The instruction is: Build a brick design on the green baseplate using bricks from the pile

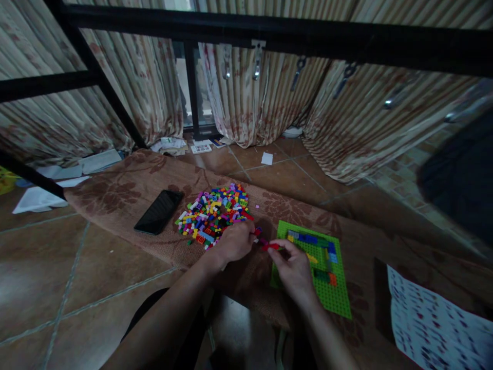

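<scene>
A pile of small coloured bricks (213, 210) lies on a brown patterned cloth (127, 190). To its right sits a green baseplate (335, 295) with blue, green, yellow and orange bricks stuck on it. My left hand (233, 242) rests at the pile's near right edge, fingers curled with a small red piece at their tips. My right hand (293, 267) lies over the baseplate's left edge and pinches a red brick (270, 246) between thumb and forefinger. The two hands almost meet between pile and plate.
A black phone (158, 211) lies face up left of the pile. A printed sheet (435, 321) lies at the right. Black metal bars (269, 33) cross overhead, curtains hang behind. Papers are scattered on the tiled floor (57, 277).
</scene>
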`<state>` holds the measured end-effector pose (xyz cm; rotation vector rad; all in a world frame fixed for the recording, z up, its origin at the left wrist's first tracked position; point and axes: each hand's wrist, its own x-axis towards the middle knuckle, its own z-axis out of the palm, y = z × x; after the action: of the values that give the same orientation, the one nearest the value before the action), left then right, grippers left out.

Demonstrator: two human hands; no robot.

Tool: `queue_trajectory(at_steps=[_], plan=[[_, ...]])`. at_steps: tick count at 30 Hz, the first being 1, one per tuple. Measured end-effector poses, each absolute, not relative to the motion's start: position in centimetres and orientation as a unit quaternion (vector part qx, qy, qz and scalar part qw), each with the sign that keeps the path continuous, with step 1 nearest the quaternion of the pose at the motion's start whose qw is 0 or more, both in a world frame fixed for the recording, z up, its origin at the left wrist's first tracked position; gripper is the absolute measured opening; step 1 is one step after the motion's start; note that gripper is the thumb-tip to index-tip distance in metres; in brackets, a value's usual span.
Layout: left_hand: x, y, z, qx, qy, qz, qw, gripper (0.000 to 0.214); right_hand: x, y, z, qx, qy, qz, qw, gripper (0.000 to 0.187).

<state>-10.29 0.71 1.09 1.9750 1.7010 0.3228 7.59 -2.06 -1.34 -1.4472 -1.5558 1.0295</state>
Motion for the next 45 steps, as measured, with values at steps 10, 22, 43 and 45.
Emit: queue_trajectory(at_steps=[10, 22, 43, 45], plan=[[-8.4, 1.4, 0.9, 0.552, 0.482, 0.359, 0.578, 0.016, 8.2, -1.2, 0.0, -0.535, -0.458, 0.514, 0.491, 0.035], [-6.5, 0.6, 1.9, 0.568, 0.447, 0.328, 0.608, 0.022, 9.6, -1.0, 0.6, -0.538, -0.449, 0.508, 0.501, 0.037], [-6.2, 0.5, 1.5, 0.630, 0.482, 0.310, 0.524, 0.014, 9.7, -1.6, -0.9, -0.523, -0.462, 0.511, 0.501, 0.035], [-6.1, 0.3, 1.7, 0.649, 0.486, 0.308, 0.498, 0.015, 9.6, -1.6, -1.2, -0.524, -0.471, 0.501, 0.502, 0.033]])
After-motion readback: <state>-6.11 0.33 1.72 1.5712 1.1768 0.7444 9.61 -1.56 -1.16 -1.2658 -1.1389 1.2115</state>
